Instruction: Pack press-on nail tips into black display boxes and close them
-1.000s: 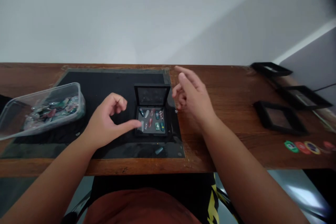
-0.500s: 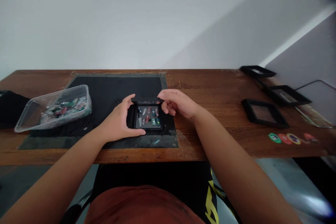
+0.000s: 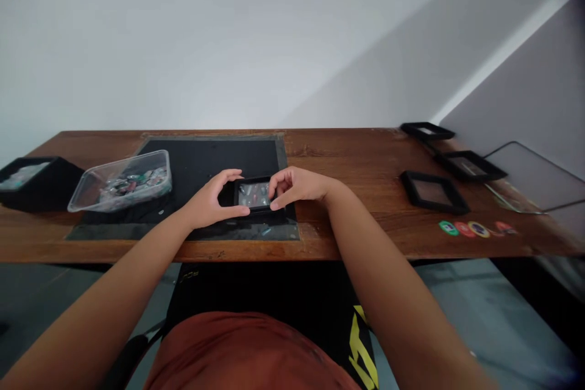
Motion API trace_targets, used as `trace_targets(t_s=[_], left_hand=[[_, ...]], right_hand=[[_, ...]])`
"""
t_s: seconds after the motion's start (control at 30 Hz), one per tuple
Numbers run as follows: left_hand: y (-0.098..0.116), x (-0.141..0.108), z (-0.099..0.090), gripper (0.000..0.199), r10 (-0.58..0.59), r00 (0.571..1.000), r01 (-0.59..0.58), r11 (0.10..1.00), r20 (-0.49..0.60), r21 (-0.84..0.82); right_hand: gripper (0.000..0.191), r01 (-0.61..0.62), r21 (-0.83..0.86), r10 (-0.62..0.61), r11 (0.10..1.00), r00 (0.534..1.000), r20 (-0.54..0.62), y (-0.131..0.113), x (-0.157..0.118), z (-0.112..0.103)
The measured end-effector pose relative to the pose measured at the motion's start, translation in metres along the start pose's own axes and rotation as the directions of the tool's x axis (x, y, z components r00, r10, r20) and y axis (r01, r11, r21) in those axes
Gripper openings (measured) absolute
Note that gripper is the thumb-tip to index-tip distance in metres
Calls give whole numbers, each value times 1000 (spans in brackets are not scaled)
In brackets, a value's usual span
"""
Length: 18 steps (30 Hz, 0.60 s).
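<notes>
A small black box (image 3: 254,195) with a clear window in its lid lies on the dark mat, its lid down. Through the window I see several press-on nails in green, red and pale tones. My left hand (image 3: 209,202) grips the box's left side, thumb at the near edge and fingers at the far edge. My right hand (image 3: 296,187) is closed at the box's right side, thumb at the near right corner and curled fingers over the window's right part, which they hide.
A clear plastic tub (image 3: 123,186) of packed nails stands on the mat (image 3: 205,155)'s left, beside a black container (image 3: 41,180). Black frame-like boxes (image 3: 434,192) and several round stickers (image 3: 478,229) lie at the right. A small bluish piece (image 3: 266,231) lies near the front edge.
The box lid, raised at the back before, is now down over the nails. My right hand has come down to the box's right side. The view has shifted slightly.
</notes>
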<state>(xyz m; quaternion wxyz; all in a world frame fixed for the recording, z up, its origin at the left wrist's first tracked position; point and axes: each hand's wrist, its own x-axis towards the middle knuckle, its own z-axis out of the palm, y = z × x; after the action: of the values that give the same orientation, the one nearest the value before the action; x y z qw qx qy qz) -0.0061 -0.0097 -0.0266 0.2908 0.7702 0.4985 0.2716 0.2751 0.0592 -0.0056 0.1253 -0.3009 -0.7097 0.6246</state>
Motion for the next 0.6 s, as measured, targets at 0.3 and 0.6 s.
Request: trace_targets(t_s=[0.3,0.6], left_hand=[[1,-5,6,99,23,996,-15,996,-89,85],[6,-9,8,46,84,988,-57,978,-128,199]], right_hand=[[23,42,-122,-53,992,995,-90,14,4,0],[34,65,-175,-96,983,979,-178,23,7,0]])
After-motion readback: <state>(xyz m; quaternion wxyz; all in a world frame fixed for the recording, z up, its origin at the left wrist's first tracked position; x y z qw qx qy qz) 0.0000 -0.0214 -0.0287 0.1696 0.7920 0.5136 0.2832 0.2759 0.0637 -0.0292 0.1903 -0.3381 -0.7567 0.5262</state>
